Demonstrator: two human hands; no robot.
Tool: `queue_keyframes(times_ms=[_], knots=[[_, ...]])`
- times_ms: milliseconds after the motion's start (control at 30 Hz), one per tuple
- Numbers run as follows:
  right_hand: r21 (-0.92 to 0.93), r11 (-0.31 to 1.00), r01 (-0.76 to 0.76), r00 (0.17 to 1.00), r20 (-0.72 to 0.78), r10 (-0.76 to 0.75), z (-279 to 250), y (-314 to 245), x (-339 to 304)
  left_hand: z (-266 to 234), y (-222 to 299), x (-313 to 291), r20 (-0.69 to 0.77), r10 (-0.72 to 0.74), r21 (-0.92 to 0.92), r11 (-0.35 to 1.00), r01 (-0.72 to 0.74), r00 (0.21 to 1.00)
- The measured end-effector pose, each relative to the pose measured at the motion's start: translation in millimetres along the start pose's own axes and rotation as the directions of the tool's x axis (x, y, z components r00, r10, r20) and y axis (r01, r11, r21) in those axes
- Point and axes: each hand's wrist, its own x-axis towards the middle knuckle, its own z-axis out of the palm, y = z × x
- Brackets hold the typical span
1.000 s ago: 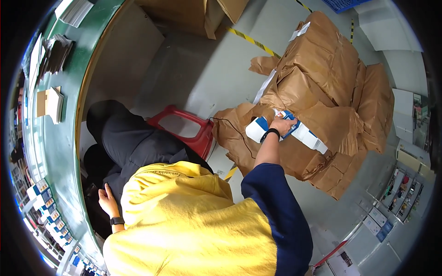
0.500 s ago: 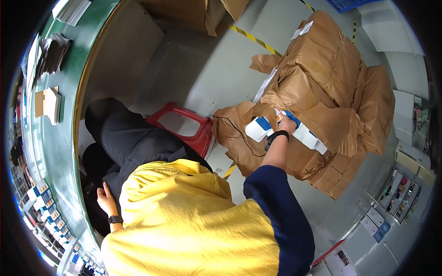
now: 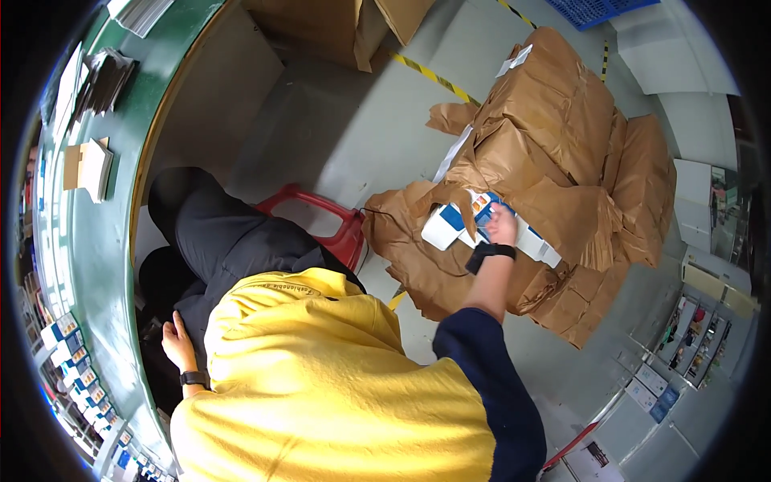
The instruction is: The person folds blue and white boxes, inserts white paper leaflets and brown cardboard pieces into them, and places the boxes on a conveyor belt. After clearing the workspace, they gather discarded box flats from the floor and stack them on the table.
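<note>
My right hand (image 3: 503, 225), with a black band at its wrist, is over a group of blue-and-white folded cartons (image 3: 536, 244) in the torn opening of a brown paper bundle (image 3: 554, 112). Its fingers look bent and slightly blurred, so whether they grip a carton does not show. Left of this hand, the white end of a carton (image 3: 440, 229) sticks out past the torn paper. My left hand (image 3: 178, 344), wearing a dark watch, rests low beside my dark-trousered leg, fingers loosely apart and holding nothing.
A red plastic stool (image 3: 341, 237) stands between my legs and the bundle. Along the left runs a green-topped table (image 3: 152, 88) bearing card stacks (image 3: 100, 84) and a row of small cartons (image 3: 76, 361). A cardboard box (image 3: 321, 28) and a blue crate (image 3: 590, 10) lie farther off.
My right hand has shifted slightly right across the cartons, uncovering more of their blue printed faces. My left hand stays beside my leg. The whole view has shifted a little.
</note>
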Motion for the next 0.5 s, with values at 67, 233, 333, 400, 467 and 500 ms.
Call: queue_keyframes(times_ms=[67,233,333,400,467,500], knots=[[-0.054,0.999,0.0,1.0,0.01,0.0,-8,-39,-33,0,-7,-1,0.033,-0.016,-0.001,1.0,0.016,0.999],[0.06,0.993,0.103,0.994,0.021,-0.105,-32,-77,-126,0,-5,-2,0.08,0.006,-0.045,0.999,-0.003,0.997],[0.173,0.95,0.259,0.963,0.032,-0.268,-44,-85,-159,-1,-8,5,0.097,0.071,-0.069,0.996,-0.065,0.993],[0.207,0.939,0.275,0.957,0.038,-0.288,-49,-91,-180,1,-11,11,0.158,0.133,-0.063,0.99,-0.125,0.978],[0.266,0.917,0.298,0.946,0.048,-0.322,-55,-96,-200,2,-10,15,0.158,0.152,-0.071,0.987,-0.143,0.976],[0.271,0.913,0.304,0.943,0.048,-0.328,-59,-97,-206,2,-8,18,0.162,0.17,-0.067,0.985,-0.161,0.972]])
